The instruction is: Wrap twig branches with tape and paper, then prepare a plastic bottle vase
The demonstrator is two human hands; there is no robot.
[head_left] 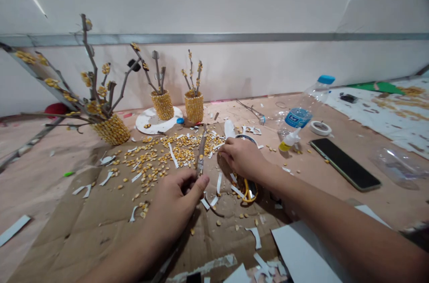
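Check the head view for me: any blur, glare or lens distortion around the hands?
Head view: the wide lens bows the metal rail; light is soft and even, with faint shadows under the left hand and right hand; both look sharp, while the branch at far left smears; no glare on the phone.

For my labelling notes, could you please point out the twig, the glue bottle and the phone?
twig (201, 151), head view, mid-shaft.
glue bottle (291, 138), head view, white body.
phone (345, 164), head view, screen centre.
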